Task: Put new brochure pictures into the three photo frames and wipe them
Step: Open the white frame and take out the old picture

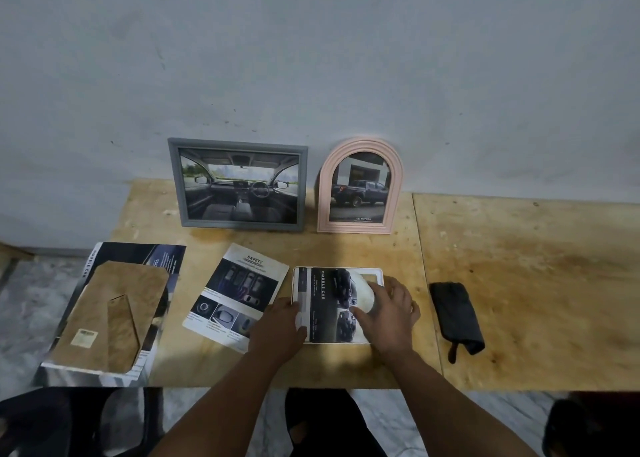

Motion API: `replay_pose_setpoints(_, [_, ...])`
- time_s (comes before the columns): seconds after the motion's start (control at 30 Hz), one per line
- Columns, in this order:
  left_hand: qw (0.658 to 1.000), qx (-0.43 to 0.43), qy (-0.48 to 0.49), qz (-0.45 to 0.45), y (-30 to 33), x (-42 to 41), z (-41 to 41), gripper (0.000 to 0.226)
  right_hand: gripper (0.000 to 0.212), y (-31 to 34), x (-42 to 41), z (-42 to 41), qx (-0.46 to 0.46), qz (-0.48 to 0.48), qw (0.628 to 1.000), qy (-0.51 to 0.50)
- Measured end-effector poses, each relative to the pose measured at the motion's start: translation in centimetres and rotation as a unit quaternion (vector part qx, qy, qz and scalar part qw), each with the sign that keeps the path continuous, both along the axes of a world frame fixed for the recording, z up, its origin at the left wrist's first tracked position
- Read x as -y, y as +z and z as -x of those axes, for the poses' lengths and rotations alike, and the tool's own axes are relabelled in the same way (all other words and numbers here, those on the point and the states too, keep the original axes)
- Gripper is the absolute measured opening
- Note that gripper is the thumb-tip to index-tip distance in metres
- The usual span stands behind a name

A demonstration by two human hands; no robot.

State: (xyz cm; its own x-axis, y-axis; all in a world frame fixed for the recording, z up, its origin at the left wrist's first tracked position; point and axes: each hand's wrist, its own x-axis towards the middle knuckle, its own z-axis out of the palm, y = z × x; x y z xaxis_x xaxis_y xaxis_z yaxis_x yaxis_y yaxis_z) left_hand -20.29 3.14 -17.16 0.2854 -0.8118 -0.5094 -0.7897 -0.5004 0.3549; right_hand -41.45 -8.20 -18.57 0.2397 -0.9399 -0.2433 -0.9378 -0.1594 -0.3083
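A white photo frame [375, 271] lies flat near the table's front edge, with a dark "Double Cab" brochure picture [332, 300] laid in it. My left hand [280, 328] rests on the frame's left side, thumb on the picture's edge. My right hand [388, 309] presses flat fingers on the picture's right part. A grey frame [180, 183] with a car-interior picture and a pink arched frame [323, 193] with a pickup picture stand against the wall. The brown frame backing [110, 318] lies on a brochure at the left.
A "Safety" brochure page [239, 283] lies left of the white frame. A folded black cloth [455, 313] lies to the right on the plywood table [536, 283]. A dark brochure [138, 254] overhangs the table's left edge. The grey wall is close behind.
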Motion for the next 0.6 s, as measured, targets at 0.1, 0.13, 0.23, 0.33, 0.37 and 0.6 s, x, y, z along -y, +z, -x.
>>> replay_pose_setpoints(0.1, [1.000,-0.001,0.003,0.021,0.8,0.2,-0.1,0.048,0.050,2.2,0.3,0.7,0.131,-0.057,0.988,-0.053])
replay_pose_setpoints(0.13, [0.999,-0.007,0.019,0.035,1.1,0.2,0.0,0.045,0.048,3.0,0.6,1.0,0.204,-0.088,0.972,-0.078])
replay_pose_setpoints(0.23, [0.983,-0.091,0.127,0.096,2.5,0.6,0.6,0.048,0.047,6.3,2.0,1.7,0.339,-0.148,0.920,-0.130])
replay_pose_setpoints(0.33, [0.906,-0.285,0.283,0.133,5.0,1.6,0.5,0.050,0.044,8.9,4.0,1.6,0.400,-0.244,0.868,-0.162])
replay_pose_setpoints(0.37, [0.870,-0.344,0.326,0.137,5.6,1.8,0.1,0.048,0.043,9.5,4.8,1.2,0.410,-0.274,0.855,-0.159])
replay_pose_setpoints(0.6, [0.720,-0.427,0.502,0.220,7.7,0.1,-4.7,0.016,0.063,12.5,7.8,-8.4,0.379,-0.367,0.848,-0.036])
